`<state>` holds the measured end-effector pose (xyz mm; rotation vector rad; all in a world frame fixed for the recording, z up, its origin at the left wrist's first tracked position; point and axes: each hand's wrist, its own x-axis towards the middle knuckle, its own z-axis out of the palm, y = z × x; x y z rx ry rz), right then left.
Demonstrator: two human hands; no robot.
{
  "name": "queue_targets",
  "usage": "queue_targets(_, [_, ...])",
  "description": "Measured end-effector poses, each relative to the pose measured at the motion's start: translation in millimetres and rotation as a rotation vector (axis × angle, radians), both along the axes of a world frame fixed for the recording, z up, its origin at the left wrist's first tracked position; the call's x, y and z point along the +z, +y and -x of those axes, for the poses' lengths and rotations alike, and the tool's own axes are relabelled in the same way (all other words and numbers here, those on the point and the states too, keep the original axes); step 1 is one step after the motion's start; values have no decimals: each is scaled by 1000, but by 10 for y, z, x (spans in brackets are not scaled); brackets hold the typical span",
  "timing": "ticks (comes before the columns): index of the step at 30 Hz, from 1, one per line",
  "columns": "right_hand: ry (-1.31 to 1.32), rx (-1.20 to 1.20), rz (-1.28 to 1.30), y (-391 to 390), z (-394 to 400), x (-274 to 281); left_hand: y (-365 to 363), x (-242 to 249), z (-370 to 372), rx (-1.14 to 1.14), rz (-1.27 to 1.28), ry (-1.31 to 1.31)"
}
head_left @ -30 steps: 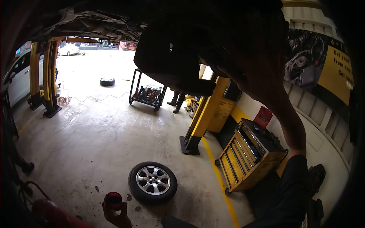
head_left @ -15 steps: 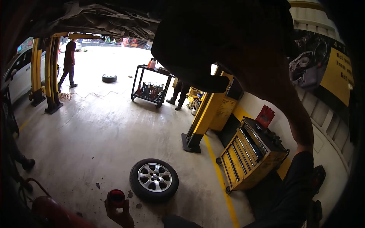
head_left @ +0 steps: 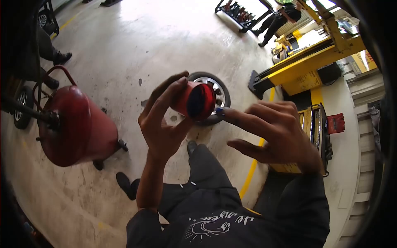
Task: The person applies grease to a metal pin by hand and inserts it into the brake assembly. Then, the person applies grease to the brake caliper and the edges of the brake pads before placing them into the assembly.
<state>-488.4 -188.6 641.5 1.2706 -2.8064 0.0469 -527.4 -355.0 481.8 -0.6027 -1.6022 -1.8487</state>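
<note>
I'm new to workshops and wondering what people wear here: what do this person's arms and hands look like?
Both the left hand and the right hand are bare, with no gloves. There's a blue smear on the right index fingertip. Both sleeves are plain and dark; the left sleeve leaves the forearm uncovered.

Left of the left hand (head_left: 163, 118), bare floor (head_left: 103, 53) gives way to a red tank (head_left: 78, 126) blocking passage. Beyond the right hand (head_left: 275, 132), a tool cart (head_left: 308, 136) obstructs, apparently with little room beside the wall (head_left: 345, 165).
</note>
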Motion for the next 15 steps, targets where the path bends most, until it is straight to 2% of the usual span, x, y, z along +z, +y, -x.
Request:
queue_targets(5, [-24, 44, 147, -77, 73, -167, -61, 91, -107, 53, 28, 45])
queue_targets(7, [-56, 46, 219, -116, 54, -159, -43, 192, -137, 156, -37, 69])
queue_targets(13, [-167, -10, 176, -125, -20, -160, -14, 279, -179, 234, 30, 154])
queue_targets(15, [-230, -16, 253, -96, -48, -164, 14, 291, -197, 227, 37, 145])
